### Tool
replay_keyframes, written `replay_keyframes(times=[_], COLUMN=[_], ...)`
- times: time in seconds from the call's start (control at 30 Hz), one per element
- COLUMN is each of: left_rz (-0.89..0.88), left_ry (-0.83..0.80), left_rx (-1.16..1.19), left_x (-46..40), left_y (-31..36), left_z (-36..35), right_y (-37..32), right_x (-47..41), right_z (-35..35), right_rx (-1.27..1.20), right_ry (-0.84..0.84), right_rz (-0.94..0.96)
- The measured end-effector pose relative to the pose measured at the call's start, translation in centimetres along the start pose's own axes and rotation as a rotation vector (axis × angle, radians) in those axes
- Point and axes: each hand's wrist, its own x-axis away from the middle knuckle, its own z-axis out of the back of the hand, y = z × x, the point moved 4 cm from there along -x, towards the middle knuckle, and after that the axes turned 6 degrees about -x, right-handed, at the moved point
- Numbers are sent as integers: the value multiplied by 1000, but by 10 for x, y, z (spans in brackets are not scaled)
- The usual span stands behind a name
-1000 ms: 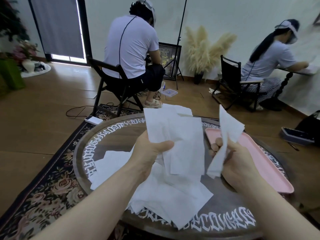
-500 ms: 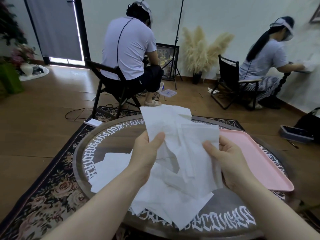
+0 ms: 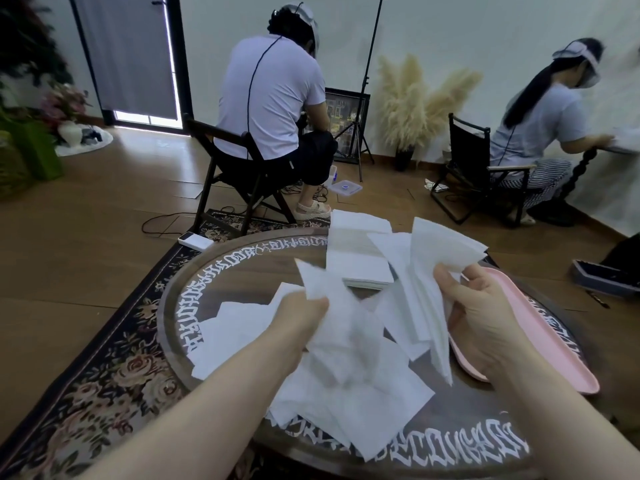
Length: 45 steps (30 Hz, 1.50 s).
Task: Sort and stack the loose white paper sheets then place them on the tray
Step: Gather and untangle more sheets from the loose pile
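Observation:
Loose white paper sheets (image 3: 346,403) lie in a heap on the round dark table (image 3: 214,271). My left hand (image 3: 301,320) pinches one blurred sheet (image 3: 332,306) above the heap. My right hand (image 3: 481,317) grips a bunch of several sheets (image 3: 436,251) that fan upward and hang down below the fingers. A neat flat stack of sheets (image 3: 360,261) rests on the table beyond my hands. The pink tray (image 3: 540,334) sits on the table's right side, partly hidden behind my right hand.
The table has white lettering around its rim and stands on a floral rug (image 3: 104,375). Two people sit on folding chairs (image 3: 242,168) beyond it, backs turned. A white device (image 3: 195,241) and a cable lie on the wooden floor.
The bundle that both hands held together has passed to my right hand and moved right. My left hand now pinches a separate sheet lower down. The flat stack behind is now visible.

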Motion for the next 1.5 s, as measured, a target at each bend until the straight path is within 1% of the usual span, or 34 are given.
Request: replay_keyframes(times=[0.03, 0.1, 0.17, 0.23, 0.27, 0.37, 0.47, 0.53, 0.63, 0.77, 0.8, 0.87, 0.93, 0.97, 1.0, 1.03, 1.1, 1.13, 1.2, 1.33, 1.5], left_rz=[89, 223, 244, 185, 126, -63, -107, -106, -134, -156, -162, -168, -170, -173, -179, -187, -204, -214, -238, -253, -235], left_ry=[-64, -174, -201, -156, -120, -58, -82, -119, -161, -103, -88, -53, -26, -26, -30, -34, -43, -48, -71, -109, -87], left_rx=[-36, -22, 18, 104, 176, 402, 527, 524, 455, 430, 429, 433, 434, 431, 428, 422, 413, 409, 401, 417, 402], left_x=[3, 9, 13, 13, 11, 11, 13, 14, 16, 13, 10, 7, 3, 1, 1, 1, 2, 4, 8, 15, 15], left_y=[-9, -24, -28, -23, -19, 0, 11, 13, 14, 11, 10, 9, 8, 8, 8, 8, 9, 9, 10, 11, 9], left_z=[-6, -19, -26, -25, -22, -13, -10, -11, -14, -11, -10, -5, -1, 1, 1, 1, -2, -5, -11, -17, -17], right_y=[2, 6, 7, 9, 12, 24, 30, 28, 26, 24, 23, 17, 2, -6, -13, -17, -9, -1, 14, 21, 20], right_x=[-1, -2, -2, -1, 0, 5, 9, 9, 9, 11, 11, 10, 9, 8, 8, 9, 9, 10, 12, 11, 9], right_z=[-3, -8, -10, -10, -7, 4, 12, 11, 7, -1, -1, 2, 5, 5, 3, -1, -7, -10, -13, -9, -2], right_rx=[-25, -61, -82, -77, -59, 93, 208, 242, 268, 296, 313, 341, 359, 349, 298, 214, 107, 119, 188, 304, 311], right_ry=[-9, -19, -15, 8, 30, 104, 111, 97, 46, -42, -27, 75, 163, 162, 125, 72, 6, 1, 18, 106, 158], right_rz=[-4, 0, 24, 42, 39, -49, -112, -93, -53, -8, 17, 85, 198, 253, 278, 261, 151, 89, 22, 45, 64])
